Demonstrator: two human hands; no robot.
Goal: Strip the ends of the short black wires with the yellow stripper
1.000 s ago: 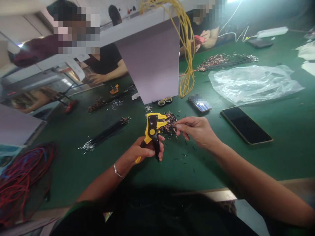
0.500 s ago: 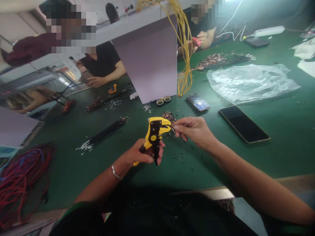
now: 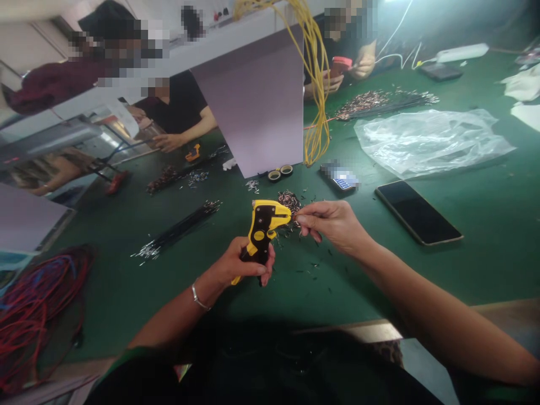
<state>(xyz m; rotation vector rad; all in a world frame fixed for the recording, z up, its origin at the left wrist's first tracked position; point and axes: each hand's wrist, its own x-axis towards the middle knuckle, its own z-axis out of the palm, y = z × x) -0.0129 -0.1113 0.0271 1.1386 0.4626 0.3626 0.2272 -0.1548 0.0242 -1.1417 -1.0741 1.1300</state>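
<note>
My left hand (image 3: 248, 261) is wrapped round the handles of a yellow and black wire stripper (image 3: 262, 225), its jaws closed and pointing right. At the jaw tips, my right hand (image 3: 327, 222) pinches a short wire (image 3: 295, 216) between thumb and fingers; most of it is hidden. A pile of short wire pieces with coppery ends (image 3: 289, 199) lies on the table just behind the jaws. To the left rests a bundle of black wires (image 3: 181, 228) with bright tips.
A large phone (image 3: 417, 214) and a smaller phone (image 3: 341, 178) lie to the right, before a plastic bag (image 3: 430, 140). Tape rolls (image 3: 280, 172) sit by the divider (image 3: 257, 101). Red and blue cables (image 3: 37, 315) are heaped at left. Co-workers sit opposite, one holding a red-edged object (image 3: 341, 64).
My left hand has squeezed the wire stripper's handles together, and its jaws have closed. My right hand has stayed almost in place. A co-worker's hands at the back have shifted.
</note>
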